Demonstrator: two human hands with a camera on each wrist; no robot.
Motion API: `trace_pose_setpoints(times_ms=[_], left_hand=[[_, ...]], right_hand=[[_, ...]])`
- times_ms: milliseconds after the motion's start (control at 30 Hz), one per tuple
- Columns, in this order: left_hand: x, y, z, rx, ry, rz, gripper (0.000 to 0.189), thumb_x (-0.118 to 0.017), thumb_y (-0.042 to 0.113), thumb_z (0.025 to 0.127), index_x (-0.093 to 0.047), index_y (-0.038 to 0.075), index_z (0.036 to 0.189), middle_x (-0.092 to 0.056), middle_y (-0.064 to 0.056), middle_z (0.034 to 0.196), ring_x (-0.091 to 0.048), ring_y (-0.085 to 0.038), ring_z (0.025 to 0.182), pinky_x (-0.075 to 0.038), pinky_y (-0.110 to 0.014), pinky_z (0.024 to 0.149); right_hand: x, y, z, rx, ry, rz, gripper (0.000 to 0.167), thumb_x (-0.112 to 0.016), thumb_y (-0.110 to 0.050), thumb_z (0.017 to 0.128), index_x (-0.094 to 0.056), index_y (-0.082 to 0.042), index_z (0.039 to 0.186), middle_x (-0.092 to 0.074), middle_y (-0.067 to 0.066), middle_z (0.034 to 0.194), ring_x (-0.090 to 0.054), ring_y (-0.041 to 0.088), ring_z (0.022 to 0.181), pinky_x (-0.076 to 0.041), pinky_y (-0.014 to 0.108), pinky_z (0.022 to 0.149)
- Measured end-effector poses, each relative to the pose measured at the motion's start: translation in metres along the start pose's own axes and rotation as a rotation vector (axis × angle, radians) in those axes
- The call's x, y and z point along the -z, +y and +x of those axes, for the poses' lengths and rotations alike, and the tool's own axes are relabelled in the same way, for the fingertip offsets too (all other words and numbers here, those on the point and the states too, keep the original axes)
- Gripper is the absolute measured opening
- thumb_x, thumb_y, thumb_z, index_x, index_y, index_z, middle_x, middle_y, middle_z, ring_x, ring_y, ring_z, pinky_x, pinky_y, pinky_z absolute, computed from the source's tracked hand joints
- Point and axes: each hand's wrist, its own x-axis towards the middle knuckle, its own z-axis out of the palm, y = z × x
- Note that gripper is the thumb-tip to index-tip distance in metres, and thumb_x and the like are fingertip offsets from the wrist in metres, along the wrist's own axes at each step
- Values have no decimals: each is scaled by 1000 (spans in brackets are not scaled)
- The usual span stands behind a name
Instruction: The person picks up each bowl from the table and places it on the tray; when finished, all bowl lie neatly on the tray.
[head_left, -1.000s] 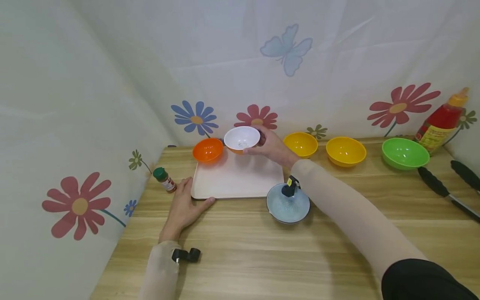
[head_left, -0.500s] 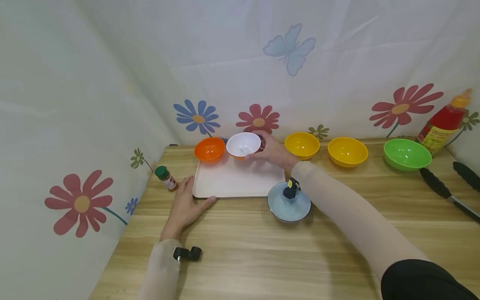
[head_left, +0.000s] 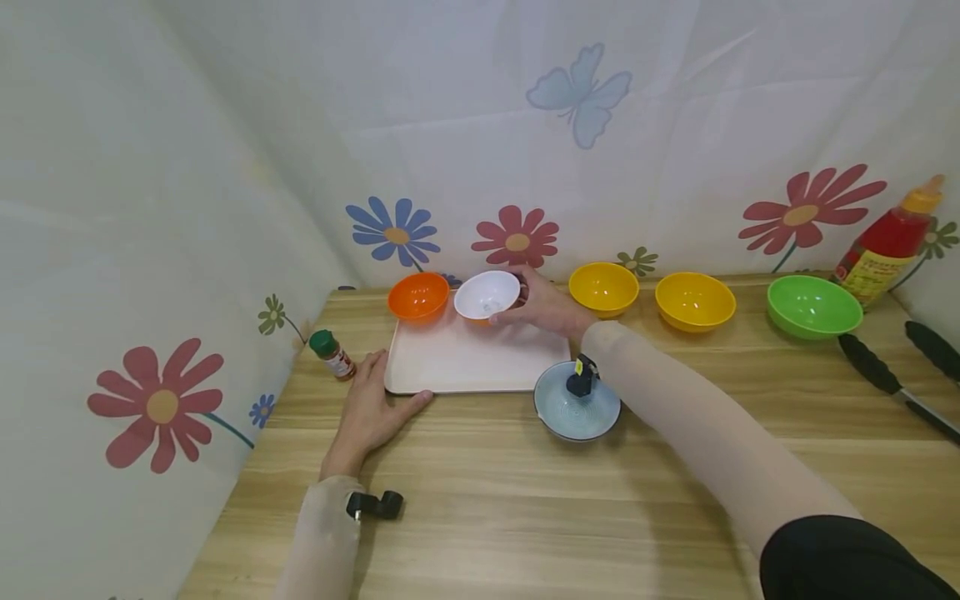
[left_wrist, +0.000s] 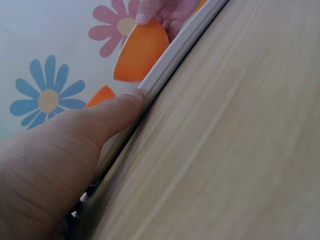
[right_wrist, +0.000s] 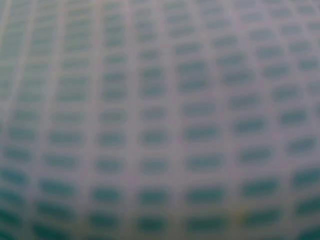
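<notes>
The left hand [head_left: 369,415], with straight fingers and spread thumb, touches the corner of the pale tray [head_left: 465,362] and grips nothing. The right hand [head_left: 546,305], partly curled, holds the white-lined bowl [head_left: 486,293] by its side over the tray; if they touch, I cannot tell. An orange bowl [head_left: 418,297] is left of the right hand.

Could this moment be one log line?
left hand: touches near-left corner of tray | right hand: holds white-lined orange bowl, tray contact unclear | plain orange bowl: left of that
</notes>
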Motion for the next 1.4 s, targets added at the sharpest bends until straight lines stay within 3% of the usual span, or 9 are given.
trace_pose_setpoints(times_ms=[400, 533, 733, 933, 1400], left_hand=[[-1, -1, 0, -2, 9, -10, 117, -81, 72, 92, -33, 1, 173, -33, -23, 175, -38, -46, 159, -33, -65, 132], [1, 1, 0, -18, 18, -19, 115, -82, 70, 92, -35, 2, 172, -36, -23, 173, -41, -46, 157, -34, -64, 132], [2, 1, -1, -16, 22, -12, 115, -83, 68, 93, -34, 0, 172, -34, -24, 174, -39, -47, 158, -33, -65, 132], [0, 3, -1, -42, 22, -25, 112, -84, 66, 93, -37, 2, 172, -38, -24, 172, -42, -46, 156, -34, -65, 131], [1, 2, 0, -34, 20, -13, 114, -83, 67, 93, -35, 1, 172, -38, -23, 172, -41, -45, 157, -34, -65, 131]], right_hand=[[0, -2, -1, -60, -19, -96, 111, -97, -35, 90, -26, -18, 175, -42, 10, 174, -44, 32, 157, -42, 52, 130], [1, -9, -1, -80, -6, -64, 113, -95, -35, 91, -23, -20, 177, -35, 7, 180, -38, 30, 162, -37, 55, 133], [3, -27, 3, -18, 13, -46, 110, -95, -37, 90, -28, -20, 176, -33, 8, 181, -33, 30, 166, -33, 57, 134], [8, -29, 4, -30, 46, -56, 118, -95, -45, 89, -22, -19, 178, -29, 7, 183, -30, 29, 168, -35, 53, 134], [14, -37, 18, 61, 100, -44, 105, -95, -45, 89, -36, -19, 171, -45, 8, 172, -45, 36, 159, -45, 51, 129]])
